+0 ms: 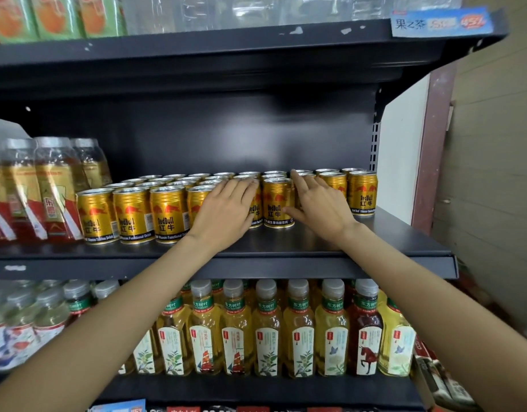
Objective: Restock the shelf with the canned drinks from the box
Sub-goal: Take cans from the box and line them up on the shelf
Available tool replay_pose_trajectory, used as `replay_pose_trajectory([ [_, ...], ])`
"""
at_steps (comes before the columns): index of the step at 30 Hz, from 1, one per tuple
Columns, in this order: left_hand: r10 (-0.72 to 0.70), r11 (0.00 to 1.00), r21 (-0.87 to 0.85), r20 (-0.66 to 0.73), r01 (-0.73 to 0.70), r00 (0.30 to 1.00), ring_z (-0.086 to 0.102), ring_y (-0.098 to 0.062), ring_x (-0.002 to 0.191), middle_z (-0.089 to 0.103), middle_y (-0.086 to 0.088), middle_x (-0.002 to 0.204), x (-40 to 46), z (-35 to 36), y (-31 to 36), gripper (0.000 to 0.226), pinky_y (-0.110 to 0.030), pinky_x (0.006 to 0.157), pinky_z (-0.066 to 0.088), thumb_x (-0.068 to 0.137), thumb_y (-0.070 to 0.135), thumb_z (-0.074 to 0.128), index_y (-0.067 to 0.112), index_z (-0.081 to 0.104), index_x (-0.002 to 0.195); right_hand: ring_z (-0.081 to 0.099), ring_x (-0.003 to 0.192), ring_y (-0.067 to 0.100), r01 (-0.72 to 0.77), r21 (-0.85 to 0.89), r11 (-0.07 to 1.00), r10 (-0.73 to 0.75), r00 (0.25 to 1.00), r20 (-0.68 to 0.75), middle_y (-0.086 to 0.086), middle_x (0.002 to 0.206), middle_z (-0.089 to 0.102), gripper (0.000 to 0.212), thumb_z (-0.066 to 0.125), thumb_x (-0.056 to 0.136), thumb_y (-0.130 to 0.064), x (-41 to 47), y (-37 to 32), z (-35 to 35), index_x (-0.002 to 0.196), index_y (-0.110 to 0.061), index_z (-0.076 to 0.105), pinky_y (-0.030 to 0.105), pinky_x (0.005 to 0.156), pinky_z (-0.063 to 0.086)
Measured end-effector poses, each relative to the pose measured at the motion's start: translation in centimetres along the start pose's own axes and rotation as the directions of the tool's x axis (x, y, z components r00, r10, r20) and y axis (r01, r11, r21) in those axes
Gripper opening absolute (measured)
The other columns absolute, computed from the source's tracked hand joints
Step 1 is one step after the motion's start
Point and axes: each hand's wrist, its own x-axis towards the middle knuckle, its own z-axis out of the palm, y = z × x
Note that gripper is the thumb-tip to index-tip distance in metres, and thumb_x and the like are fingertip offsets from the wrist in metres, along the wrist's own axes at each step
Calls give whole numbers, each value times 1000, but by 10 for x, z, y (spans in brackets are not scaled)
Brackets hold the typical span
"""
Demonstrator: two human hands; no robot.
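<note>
Several rows of gold Red Bull cans [278,202] stand on the middle black shelf [375,233], from the bottles at the left to the right end. My left hand [226,209] lies flat against the front cans near the middle, fingers stretched over their tops, gripping nothing. My right hand [318,203] rests with spread fingers on the cans just to the right. Its thumb touches the front can that stands between my two hands. The cans under both palms are partly hidden. No box is in view.
Wrapped packs of amber drink bottles [48,188] fill the shelf's left end. Tea bottles [268,328] line the shelf below, and clear bottles [196,10] stand on the shelf above. A white panel [404,150] and a wall close off the right side.
</note>
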Motion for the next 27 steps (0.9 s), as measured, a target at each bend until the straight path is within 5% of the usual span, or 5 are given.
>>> replay_pose_trajectory([
  [5,-103,956,-292,-259,23,960,57,-21,113,63,-5,122,-45,-52,7,40,-32,93,45,90,26,52,9,57,125,60,102,23,151,209,966,-64,926,-372,7,115,64,50,53,89,-37,-57,-33,-22,132,-10,49,33,81,51],
  [11,-239,887,-451,-275,95,931,57,-15,98,72,-3,95,-179,-68,24,24,-28,86,43,86,21,57,10,71,103,59,96,19,280,396,875,-88,895,-438,5,99,69,23,59,90,-16,-177,-104,-11,110,-7,66,32,86,46],
  [15,-239,778,-550,191,305,952,58,-15,95,71,1,93,-291,-60,45,26,-25,84,41,87,26,52,15,69,103,58,92,21,175,492,853,-120,983,-142,4,93,68,18,57,88,-16,-265,-154,34,103,-10,66,33,82,45],
  [18,-183,693,-507,564,513,805,63,-19,90,69,4,93,-374,-58,58,30,-26,76,46,82,33,49,22,66,104,59,83,26,2,536,844,-128,972,198,4,87,65,15,56,83,-16,-329,-185,70,96,-15,62,33,67,46],
  [27,-144,602,-186,931,777,335,56,-27,107,55,-3,123,-534,-50,76,33,-37,75,50,83,31,66,20,59,114,54,114,26,-331,444,833,-193,578,793,5,129,55,40,51,91,-28,-417,-279,128,130,-20,50,36,84,47],
])
